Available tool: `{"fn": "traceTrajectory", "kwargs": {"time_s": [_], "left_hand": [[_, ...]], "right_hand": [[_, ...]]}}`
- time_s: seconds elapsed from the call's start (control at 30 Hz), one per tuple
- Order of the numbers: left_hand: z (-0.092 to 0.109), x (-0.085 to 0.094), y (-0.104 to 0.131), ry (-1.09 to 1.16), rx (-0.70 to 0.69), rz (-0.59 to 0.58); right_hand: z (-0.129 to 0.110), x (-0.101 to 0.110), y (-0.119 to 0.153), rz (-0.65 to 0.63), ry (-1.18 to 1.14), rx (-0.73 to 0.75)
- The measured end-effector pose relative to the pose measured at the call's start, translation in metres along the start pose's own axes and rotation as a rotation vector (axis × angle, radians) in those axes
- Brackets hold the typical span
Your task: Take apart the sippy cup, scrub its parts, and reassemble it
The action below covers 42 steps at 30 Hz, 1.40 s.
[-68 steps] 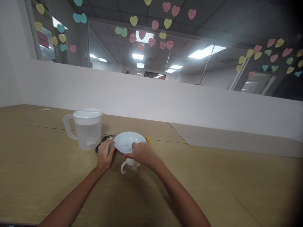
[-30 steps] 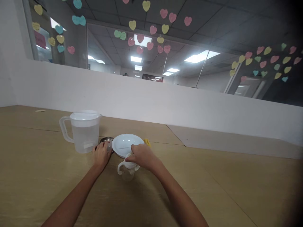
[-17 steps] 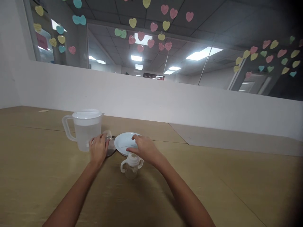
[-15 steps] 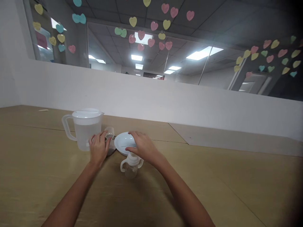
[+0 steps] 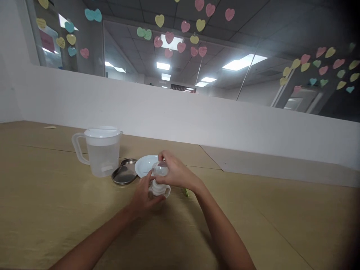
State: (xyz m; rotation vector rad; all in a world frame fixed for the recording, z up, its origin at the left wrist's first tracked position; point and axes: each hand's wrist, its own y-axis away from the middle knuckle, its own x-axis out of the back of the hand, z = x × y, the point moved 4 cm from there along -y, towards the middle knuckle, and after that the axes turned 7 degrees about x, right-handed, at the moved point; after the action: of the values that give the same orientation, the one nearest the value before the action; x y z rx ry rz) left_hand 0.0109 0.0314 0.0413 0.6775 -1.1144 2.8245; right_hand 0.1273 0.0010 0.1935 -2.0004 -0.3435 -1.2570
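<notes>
A small baby bottle with two handles [image 5: 158, 188] stands on the table, and my left hand [image 5: 143, 197] is wrapped round its left side. Just above the bottle's top, my right hand [image 5: 174, 172] grips a clear dome-shaped cap [image 5: 160, 168] between thumb and fingers. Behind both hands lies a white plate [image 5: 144, 165], partly covered by them. A kidney-shaped metal tray [image 5: 125, 172] sits to the left of the plate, with nothing visible in it.
A large clear pitcher [image 5: 103, 155] with a white lid and handle stands left of the metal tray. Something small and green [image 5: 186, 192] lies right of the bottle. A white wall [image 5: 180, 114] under a window borders the table's far side.
My left hand has moved from the metal tray to the bottle. The clear cap, earlier by my left hand over the tray, is now in my right hand above the bottle.
</notes>
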Motion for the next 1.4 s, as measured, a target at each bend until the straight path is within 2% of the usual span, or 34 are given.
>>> {"fn": "traceTrajectory", "kwargs": {"time_s": [0.1,0.23,0.43,0.57,0.73,1.07,1.4], "left_hand": [[-0.003,-0.003,0.002,0.06,0.11,0.023],[-0.006,-0.003,0.002,0.083,0.174,0.007],[-0.004,-0.002,0.002,0.148,0.208,-0.019],[0.001,-0.004,0.003,0.206,0.216,-0.075],[0.003,-0.002,0.003,0.194,0.179,-0.072],[0.007,-0.001,0.003,0.202,0.206,-0.072],[0.005,-0.002,0.002,0.205,0.253,-0.061]], "right_hand": [[0.007,-0.007,0.002,-0.16,0.01,-0.005],[0.014,-0.019,0.002,-0.34,0.012,-0.001],[0.013,-0.023,0.001,-0.445,0.018,0.009],[0.017,-0.024,0.001,-0.45,-0.008,-0.002],[0.022,-0.026,0.001,-0.473,-0.078,-0.04],[0.026,-0.035,-0.001,-0.444,0.041,-0.11],[0.023,-0.04,-0.006,-0.437,0.16,-0.071]]}}
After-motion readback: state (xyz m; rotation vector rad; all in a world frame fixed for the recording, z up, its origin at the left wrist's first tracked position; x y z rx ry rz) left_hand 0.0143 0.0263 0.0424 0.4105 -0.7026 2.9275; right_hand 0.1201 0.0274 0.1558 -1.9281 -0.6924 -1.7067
